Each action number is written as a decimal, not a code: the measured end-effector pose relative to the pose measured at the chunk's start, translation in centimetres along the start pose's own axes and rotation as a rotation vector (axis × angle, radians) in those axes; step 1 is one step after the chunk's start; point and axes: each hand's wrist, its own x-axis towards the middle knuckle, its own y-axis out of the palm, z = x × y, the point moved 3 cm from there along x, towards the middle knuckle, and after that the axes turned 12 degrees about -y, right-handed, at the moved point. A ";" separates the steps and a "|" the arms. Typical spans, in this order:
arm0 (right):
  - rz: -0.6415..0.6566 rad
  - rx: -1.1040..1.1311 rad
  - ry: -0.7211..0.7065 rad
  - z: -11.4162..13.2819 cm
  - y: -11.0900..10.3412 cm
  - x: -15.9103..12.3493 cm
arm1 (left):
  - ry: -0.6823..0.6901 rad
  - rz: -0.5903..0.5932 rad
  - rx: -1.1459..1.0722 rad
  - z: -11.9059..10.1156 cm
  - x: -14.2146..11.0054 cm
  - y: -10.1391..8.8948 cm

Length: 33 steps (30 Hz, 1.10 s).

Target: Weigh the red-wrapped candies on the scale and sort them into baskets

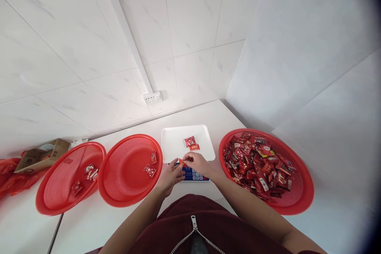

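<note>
Both of my hands meet over the front edge of a white scale tray (171,137). Between them is a small red-orange wrapped packet (182,162). My left hand (171,176) pinches its left side between thumb and forefinger, the other fingers loosely spread. My right hand (195,161) pinches the packet from the right. Two more red packets lie on the tray just beyond: a dark red packet (189,141) and an orange-red packet (194,147). Below my hands shows the scale's blue keypad (189,174), partly covered by my fingers.
On the right, a red basket (305,190) holds a heap of red wrapped packets (262,164). Left of the scale stands a red basket (127,166) with two packets. Farther left, another basket (53,190) holds several. Beyond it are a cardboard box (41,156) and red plastic bags (8,176).
</note>
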 end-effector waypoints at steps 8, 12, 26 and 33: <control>-0.136 -0.413 0.079 -3.5 -3.8 0.9 | 0.144 -0.309 -0.306 -2.1 -0.4 -4.6; -0.046 -0.678 0.102 -5.5 -5.0 1.1 | 0.135 -0.414 -0.367 -1.8 -0.8 -6.1; 0.301 -0.243 -0.109 -0.6 0.0 0.2 | 0.153 -0.048 0.126 -0.9 0.0 0.0; 0.052 -0.652 -0.027 -2.6 -3.4 3.6 | 0.243 -0.365 -0.322 -3.4 -1.2 -5.1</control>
